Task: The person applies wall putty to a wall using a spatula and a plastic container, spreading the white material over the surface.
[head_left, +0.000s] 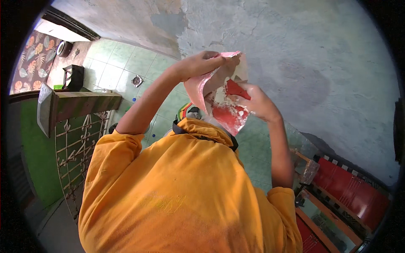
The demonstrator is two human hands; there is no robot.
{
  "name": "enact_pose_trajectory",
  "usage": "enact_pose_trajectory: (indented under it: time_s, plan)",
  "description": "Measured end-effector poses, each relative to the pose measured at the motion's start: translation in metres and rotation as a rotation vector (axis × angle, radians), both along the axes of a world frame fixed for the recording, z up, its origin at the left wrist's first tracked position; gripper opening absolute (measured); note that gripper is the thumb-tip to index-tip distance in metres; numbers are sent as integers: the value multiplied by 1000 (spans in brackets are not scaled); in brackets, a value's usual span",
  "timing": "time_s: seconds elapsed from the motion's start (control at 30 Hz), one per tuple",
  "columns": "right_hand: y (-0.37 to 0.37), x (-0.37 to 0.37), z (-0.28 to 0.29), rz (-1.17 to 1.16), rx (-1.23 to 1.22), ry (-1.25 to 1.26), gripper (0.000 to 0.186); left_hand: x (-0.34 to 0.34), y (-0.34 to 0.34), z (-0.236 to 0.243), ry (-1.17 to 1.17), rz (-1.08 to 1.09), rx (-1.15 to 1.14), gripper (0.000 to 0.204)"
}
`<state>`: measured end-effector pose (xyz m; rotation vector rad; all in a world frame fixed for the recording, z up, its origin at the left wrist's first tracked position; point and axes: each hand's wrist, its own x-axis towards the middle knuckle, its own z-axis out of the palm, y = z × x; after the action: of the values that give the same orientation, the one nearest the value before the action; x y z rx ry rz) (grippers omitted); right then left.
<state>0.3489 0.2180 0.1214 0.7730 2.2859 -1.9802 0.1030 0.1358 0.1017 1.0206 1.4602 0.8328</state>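
My left hand [202,63] is closed on the upper edge of a pink, open packet [196,90], held up in front of a patchy grey wall [320,71]. Whitish powder or paste coats parts of its inside. My right hand [259,103] grips the packet's right side, fingers curled at a red, white-smeared area [228,116]; I cannot tell whether this red part is a separate piece. Both arms are raised beyond the orange shirt [185,177], and a striped red, yellow and green item [183,110] is partly hidden below the packet.
Pale green floor tiles [139,63] hold a small foil-like dish [136,81] and small blue bits [133,100]. On the left are a ledge [84,103] with a metal grille [80,156], and a black bag [74,77]. Red-and-glass furniture [346,189] stands at lower right.
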Motion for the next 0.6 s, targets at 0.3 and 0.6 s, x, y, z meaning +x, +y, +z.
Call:
enact_pose_trajectory:
  time_s: [0.3,0.6]
  plan:
    - [-24,14,-43,-257,-529,171,37,-1,-27,-3,-219,221,-77,60]
    - [-45,10,-23,-688,-476,367,33,14,-57,6,-409,474,194,59]
